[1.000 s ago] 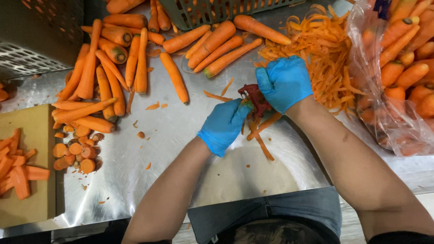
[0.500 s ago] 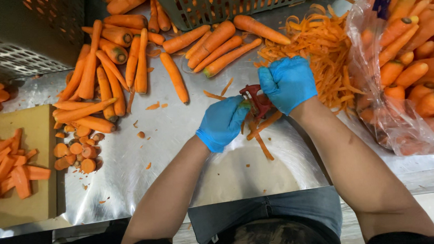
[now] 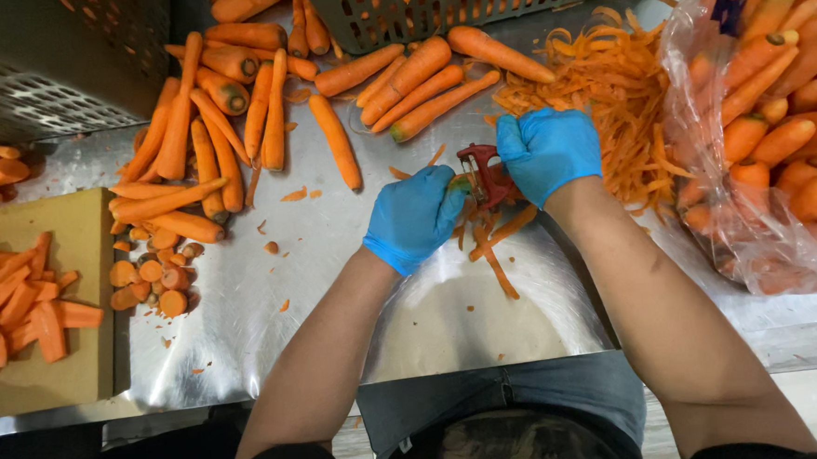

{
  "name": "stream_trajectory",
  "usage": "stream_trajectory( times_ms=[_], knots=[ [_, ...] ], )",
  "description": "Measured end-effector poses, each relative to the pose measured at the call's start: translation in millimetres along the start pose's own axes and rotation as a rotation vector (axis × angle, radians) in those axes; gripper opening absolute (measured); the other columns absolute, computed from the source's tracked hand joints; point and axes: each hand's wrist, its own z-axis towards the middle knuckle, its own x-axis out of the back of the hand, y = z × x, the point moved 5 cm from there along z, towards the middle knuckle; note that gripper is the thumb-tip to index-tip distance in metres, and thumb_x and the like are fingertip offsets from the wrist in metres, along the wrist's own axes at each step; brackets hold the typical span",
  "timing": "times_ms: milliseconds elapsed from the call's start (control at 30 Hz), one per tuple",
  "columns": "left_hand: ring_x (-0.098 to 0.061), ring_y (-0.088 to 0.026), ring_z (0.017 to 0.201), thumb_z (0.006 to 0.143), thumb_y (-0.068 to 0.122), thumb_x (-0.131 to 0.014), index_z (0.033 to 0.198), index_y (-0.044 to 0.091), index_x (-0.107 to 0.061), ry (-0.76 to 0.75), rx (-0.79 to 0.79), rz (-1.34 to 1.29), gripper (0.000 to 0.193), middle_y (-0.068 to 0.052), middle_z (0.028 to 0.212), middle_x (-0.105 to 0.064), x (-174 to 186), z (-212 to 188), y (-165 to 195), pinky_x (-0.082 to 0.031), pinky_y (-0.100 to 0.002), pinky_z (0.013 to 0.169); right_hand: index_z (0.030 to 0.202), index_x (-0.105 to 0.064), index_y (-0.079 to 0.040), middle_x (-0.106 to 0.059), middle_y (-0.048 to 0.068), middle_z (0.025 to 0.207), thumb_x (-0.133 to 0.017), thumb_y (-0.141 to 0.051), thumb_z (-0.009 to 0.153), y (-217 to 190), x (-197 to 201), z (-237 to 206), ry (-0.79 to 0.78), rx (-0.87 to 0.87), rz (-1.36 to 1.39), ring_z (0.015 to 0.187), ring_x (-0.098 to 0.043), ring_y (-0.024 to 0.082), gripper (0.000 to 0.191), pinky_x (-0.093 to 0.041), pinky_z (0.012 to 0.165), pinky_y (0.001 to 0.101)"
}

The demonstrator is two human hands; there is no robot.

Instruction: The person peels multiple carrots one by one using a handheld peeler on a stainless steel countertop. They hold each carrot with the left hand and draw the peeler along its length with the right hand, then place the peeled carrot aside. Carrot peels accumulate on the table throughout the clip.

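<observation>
Both of your gloved hands meet over the middle of the steel counter (image 3: 272, 292), forearms angled inward from the near edge. Your left hand (image 3: 414, 218) is clenched around a carrot (image 3: 463, 186), of which only the tip shows past the blue glove, pointing toward the other hand. Your right hand (image 3: 547, 150) has its fingers grasping a red peeler (image 3: 482, 173), with the blade end set against that carrot tip. Loose peel strips (image 3: 495, 244) lie on the counter just below the two hands. The heap of peelings (image 3: 606, 89) sits just behind your right hand, and the clear bag of carrots (image 3: 776, 126) lies to its right. Compared with a second ago, your hands have shifted slightly toward the far side, and the peeler now sits higher between them. Peeled carrots (image 3: 226, 127) lying at far left and the cutting board (image 3: 62, 369) are unchanged.
</observation>
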Motion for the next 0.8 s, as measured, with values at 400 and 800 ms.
stream_trajectory(
  times_ms=[400, 800],
  knots=[
    [-0.049, -0.009, 0.060, 0.099, 0.042, -0.050, 0.085, 0.011, -0.069, -0.189, 0.852, -1.287, 0.039, 0.002, 0.069, -0.062, -56.9, -5.7, -18.8, -0.036, -0.026, 0.052, 0.067, -0.067, -0.005, -0.065, 0.020, 0.072, -0.057, -0.029, 0.105, -7.8, -11.0, -4.4, 0.067, 0.192, -0.047, 0.067, -0.062, 0.041, 0.046, -0.051, 0.068, 0.0511],
    [-0.049, -0.017, 0.056, 0.098, 0.056, -0.053, 0.078, -0.003, -0.066, -0.118, 0.486, -0.506, 0.064, -0.013, 0.059, -0.055, -24.3, -3.8, -16.2, -0.045, -0.039, 0.056, 0.070, -0.070, -0.003, -0.065, 0.023, 0.073, -0.055, -0.034, 0.107, 60.5, -20.9, 20.7, -0.058, 0.014, -0.144, 0.066, -0.062, 0.044, 0.051, -0.052, 0.069, 0.0524]
  ],
)
